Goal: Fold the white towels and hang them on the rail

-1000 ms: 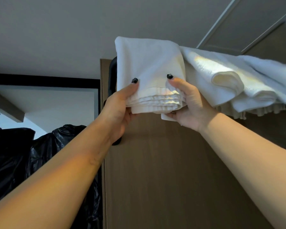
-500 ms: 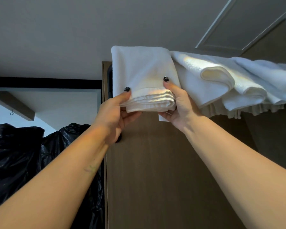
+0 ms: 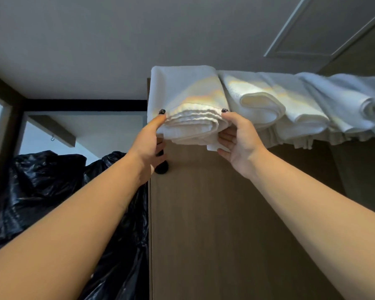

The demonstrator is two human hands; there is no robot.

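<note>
A folded white towel (image 3: 183, 89) hangs overhead at the left end of a row, draped over a rail that the cloth hides. My left hand (image 3: 148, 146) grips its lower left corner, thumb on the front and fingers behind. Its lower right corner is held by my right hand (image 3: 239, 141) in the same way. More folded white towels (image 3: 290, 105) hang side by side to the right of it.
A brown wooden panel (image 3: 214, 213) stands right behind the towels. A black knob (image 3: 161, 168) sticks out at the panel's left edge under my left hand. Black plastic bags (image 3: 41, 187) are heaped at the lower left. The ceiling is close above.
Both hands keep their hold on the towel's lower corners. The towel's lower edge has been drawn a little outward and looks more bunched; the view has shifted slightly.
</note>
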